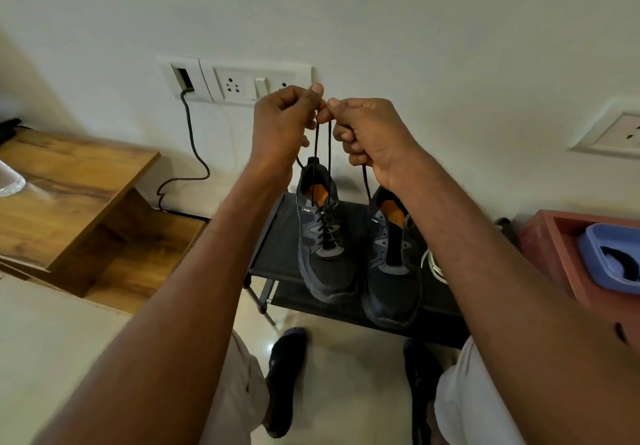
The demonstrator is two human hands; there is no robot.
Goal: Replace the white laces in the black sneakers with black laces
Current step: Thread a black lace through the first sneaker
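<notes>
Two black sneakers stand side by side on a black shoe rack (277,254). The left sneaker (325,237) is threaded with a black lace (329,154) whose two ends run straight up from its top eyelets. My left hand (284,122) and my right hand (367,133) are raised above the shoe, close together, each pinching one end of that lace. Another stretch of black lace hangs below my right hand. The right sneaker (391,261) shows no lace over its tongue. A white lace (433,264) lies on the rack beside it, partly hidden by my right forearm.
A wooden side table (69,195) with an open shelf stands at the left. A wall socket panel (242,81) with a black cable is behind my hands. A red box (554,247) at the right holds a blue tray (602,257). My feet rest on the tiled floor.
</notes>
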